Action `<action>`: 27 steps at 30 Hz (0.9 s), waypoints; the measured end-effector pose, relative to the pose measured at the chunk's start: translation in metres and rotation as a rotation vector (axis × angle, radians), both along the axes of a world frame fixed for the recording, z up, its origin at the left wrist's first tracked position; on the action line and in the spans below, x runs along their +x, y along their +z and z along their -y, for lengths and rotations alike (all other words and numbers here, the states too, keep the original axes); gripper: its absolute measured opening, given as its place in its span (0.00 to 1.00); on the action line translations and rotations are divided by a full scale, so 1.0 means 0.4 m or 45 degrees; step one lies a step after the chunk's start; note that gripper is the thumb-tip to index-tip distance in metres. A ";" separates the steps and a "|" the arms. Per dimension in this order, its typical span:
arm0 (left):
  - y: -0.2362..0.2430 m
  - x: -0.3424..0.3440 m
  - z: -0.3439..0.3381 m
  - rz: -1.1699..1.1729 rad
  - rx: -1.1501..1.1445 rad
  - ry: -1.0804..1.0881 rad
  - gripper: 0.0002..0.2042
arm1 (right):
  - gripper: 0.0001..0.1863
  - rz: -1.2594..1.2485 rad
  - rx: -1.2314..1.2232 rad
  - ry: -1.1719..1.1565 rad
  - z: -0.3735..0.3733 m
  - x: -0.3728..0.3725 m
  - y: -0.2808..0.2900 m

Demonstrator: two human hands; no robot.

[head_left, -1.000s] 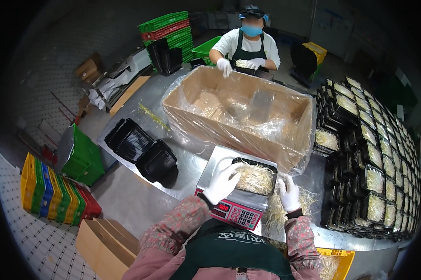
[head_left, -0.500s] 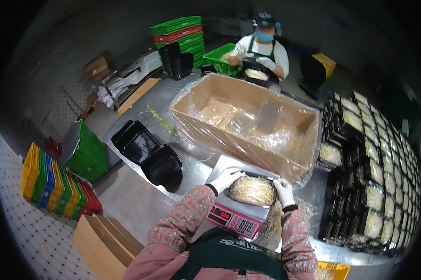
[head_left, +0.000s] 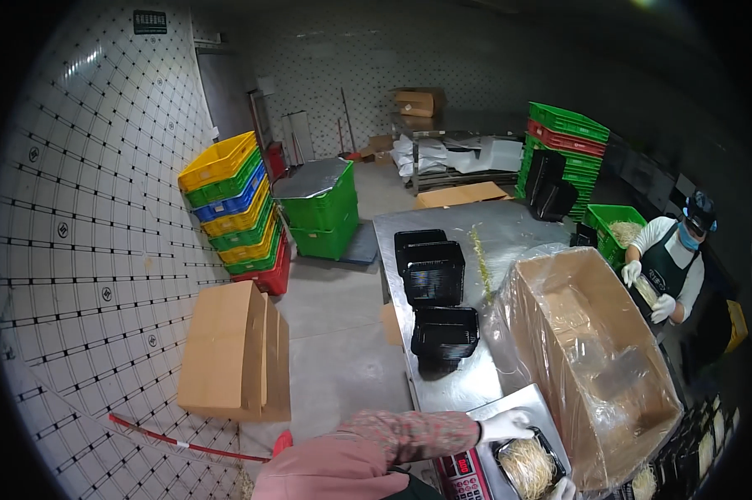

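Observation:
A black tray of pale sprouts (head_left: 526, 467) sits on a digital scale (head_left: 463, 475) with a red keypad, at the near end of the steel table (head_left: 468, 383). My left hand (head_left: 505, 425), in a white glove, grips the tray's far left rim. Only a bit of my gloved right hand (head_left: 564, 490) shows at the bottom edge, against the tray's right corner; its grip is cut off. Just right of the scale stands a large cardboard box lined with clear plastic (head_left: 593, 358).
Two stacks of empty black trays (head_left: 433, 271) (head_left: 444, 333) stand on the table. A co-worker in an apron (head_left: 668, 267) handles sprouts at the far right. Coloured crates (head_left: 230, 200), green bins (head_left: 318, 204) and flat cardboard boxes (head_left: 226, 350) line the floor on the left.
The view has swung far to the left, so the scale and tray now lie at the bottom right edge. Both hands stay at the tray on the scale.

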State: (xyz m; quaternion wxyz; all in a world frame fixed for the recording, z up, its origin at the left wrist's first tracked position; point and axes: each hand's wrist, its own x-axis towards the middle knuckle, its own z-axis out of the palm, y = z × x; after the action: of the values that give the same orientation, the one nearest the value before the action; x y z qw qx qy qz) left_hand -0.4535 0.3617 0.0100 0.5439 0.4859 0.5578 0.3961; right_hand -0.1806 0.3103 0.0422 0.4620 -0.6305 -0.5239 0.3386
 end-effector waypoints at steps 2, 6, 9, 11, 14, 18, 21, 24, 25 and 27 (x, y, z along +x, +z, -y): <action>0.077 -0.067 0.089 0.107 -0.295 -0.091 0.30 | 0.16 0.123 -0.148 0.050 0.062 -0.046 0.095; 0.088 -0.061 0.194 0.614 -0.452 -0.040 0.20 | 0.26 0.326 -0.373 0.231 0.144 -0.102 0.205; 0.034 -0.043 0.178 0.752 -0.440 0.051 0.13 | 0.34 0.406 -0.448 0.280 0.149 -0.120 0.219; 0.023 -0.025 0.174 0.711 -0.436 0.149 0.10 | 0.36 0.792 -0.704 0.368 0.132 -0.119 0.238; 0.025 -0.010 0.166 0.659 -0.428 0.216 0.15 | 0.37 0.839 -0.413 0.201 0.154 -0.134 0.239; 0.107 -0.017 0.203 0.585 -0.619 0.021 0.30 | 0.23 0.722 -0.762 0.368 0.082 -0.021 0.180; 0.083 0.033 0.241 0.712 -0.841 -0.377 0.35 | 0.15 0.547 -0.309 0.232 -0.007 -0.121 0.242; 0.067 0.120 0.243 0.776 -0.852 -0.393 0.34 | 0.28 0.901 0.454 0.401 -0.095 -0.246 0.137; 0.057 0.132 0.242 0.737 -0.697 -0.340 0.31 | 0.33 1.130 0.567 0.464 -0.115 -0.286 0.089; 0.042 0.129 0.228 0.731 -0.678 -0.326 0.27 | 0.37 1.267 0.207 0.522 -0.141 -0.307 0.052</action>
State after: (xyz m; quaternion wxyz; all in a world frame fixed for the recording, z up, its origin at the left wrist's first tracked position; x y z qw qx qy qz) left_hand -0.4019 0.2706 0.0268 0.8291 0.2635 0.4013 0.2865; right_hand -0.3033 0.3668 0.0628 0.1302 -0.5617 -0.8160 0.0409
